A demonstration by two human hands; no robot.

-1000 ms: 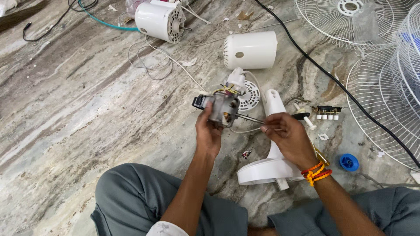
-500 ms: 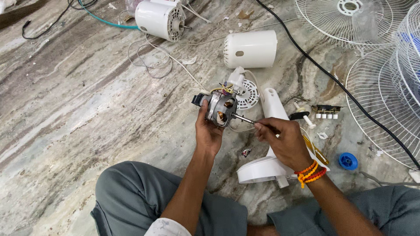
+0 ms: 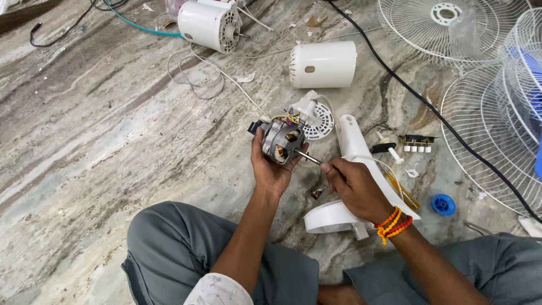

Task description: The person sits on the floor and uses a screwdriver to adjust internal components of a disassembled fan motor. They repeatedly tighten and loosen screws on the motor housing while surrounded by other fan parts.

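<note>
The motor (image 3: 283, 141) is turning in the left hand (image 3: 272, 168): 1 second back its face was angled up and away, now the round front with the copper windings looks toward the right hand (image 3: 354, 187). The shaft (image 3: 308, 157) has swung with it and now points down to the right, straight at the right hand's fingertips (image 3: 328, 168), which have slid up from beside the white stand (image 3: 361, 164) and pinch the shaft's end. The right wrist has dropped a little lower.
</note>
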